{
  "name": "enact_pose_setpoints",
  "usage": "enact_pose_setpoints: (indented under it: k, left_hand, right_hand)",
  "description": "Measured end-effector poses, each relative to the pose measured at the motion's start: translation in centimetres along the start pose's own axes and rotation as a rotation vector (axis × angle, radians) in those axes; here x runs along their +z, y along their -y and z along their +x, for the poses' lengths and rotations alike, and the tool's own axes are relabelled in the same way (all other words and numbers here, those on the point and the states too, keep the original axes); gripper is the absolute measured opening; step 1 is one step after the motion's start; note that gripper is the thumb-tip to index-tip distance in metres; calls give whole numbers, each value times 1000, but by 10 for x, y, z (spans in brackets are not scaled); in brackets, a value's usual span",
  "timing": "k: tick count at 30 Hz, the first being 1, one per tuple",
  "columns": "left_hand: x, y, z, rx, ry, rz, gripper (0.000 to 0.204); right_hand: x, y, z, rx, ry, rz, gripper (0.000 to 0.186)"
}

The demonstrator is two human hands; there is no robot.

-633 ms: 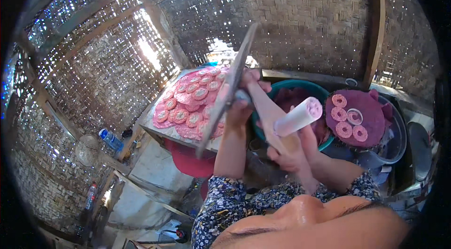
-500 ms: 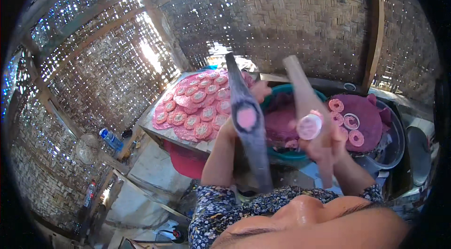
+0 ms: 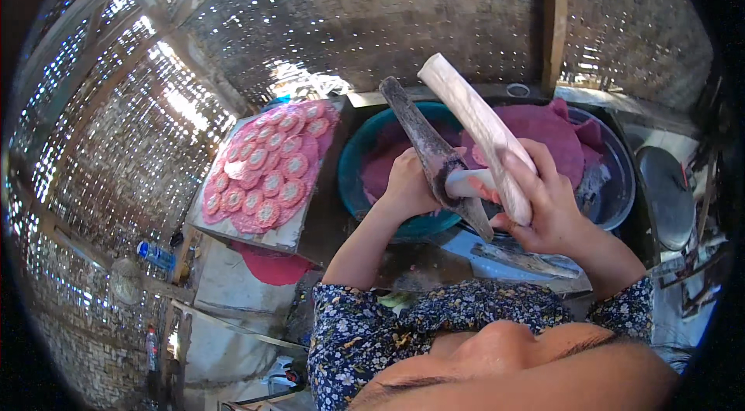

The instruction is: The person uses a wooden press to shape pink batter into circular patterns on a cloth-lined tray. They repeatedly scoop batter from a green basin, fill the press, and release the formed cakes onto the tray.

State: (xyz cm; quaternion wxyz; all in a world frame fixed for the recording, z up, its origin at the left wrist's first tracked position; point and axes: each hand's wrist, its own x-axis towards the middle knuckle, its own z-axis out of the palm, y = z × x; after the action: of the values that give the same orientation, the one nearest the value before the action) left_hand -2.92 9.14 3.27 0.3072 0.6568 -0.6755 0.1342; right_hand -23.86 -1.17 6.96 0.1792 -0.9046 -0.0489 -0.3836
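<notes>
A dark, worn wooden bar (image 3: 420,128) with a round socket rests in my left hand (image 3: 413,184), whose fingers are closed round it. My right hand (image 3: 547,197) grips a pale wooden bar (image 3: 479,117) that carries a white cylinder (image 3: 469,183). The cylinder's end meets the dark bar's socket, so the two bars look like the halves of a hand press. Pink dough-like stuff (image 3: 487,191) clings beside the cylinder. Both halves are tilted over the teal basin (image 3: 347,170); how deep the cylinder sits is hidden.
To the left, several pink rings with pale centres (image 3: 272,182) lie on pink cloth (image 3: 310,178) over a table. Purple-pink cloth (image 3: 535,124) covers part of a dark basin (image 3: 627,201) at right. A grey oval lid (image 3: 665,197) and a piece of wood (image 3: 525,261) are nearby.
The two wooden halves, held apart and moving before, now meet at the white cylinder. The view has swung right, and my hands have come closer together.
</notes>
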Motion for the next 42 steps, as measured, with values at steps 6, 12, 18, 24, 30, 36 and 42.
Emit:
enact_pose_setpoints:
  k: [6,12,18,24,30,36,42]
  left_hand:
    - [59,-6,12,23,9,-146,50]
    - [102,-5,51,50,-86,-203,53]
    - [112,12,109,-129,-134,-505,62]
    - [88,31,169,170,345,-2060,101]
    - [91,5,212,830,261,-2132,97]
    - [163,67,223,201,208,-2344,77]
    - [234,129,207,-91,-12,-2523,40]
  right_hand:
    - [-1,-24,-34,94,7,-87,77]
    - [-7,-67,-36,200,-14,-100,87]
    - [-52,-142,-25,892,323,1101,105]
    - [-52,-188,-109,1050,425,1268,98]
    - [-48,-181,-91,1365,334,1246,91]
    - [-39,-198,-75,1530,251,1169,84]
    - [-30,-217,-53,1586,226,1086,77]
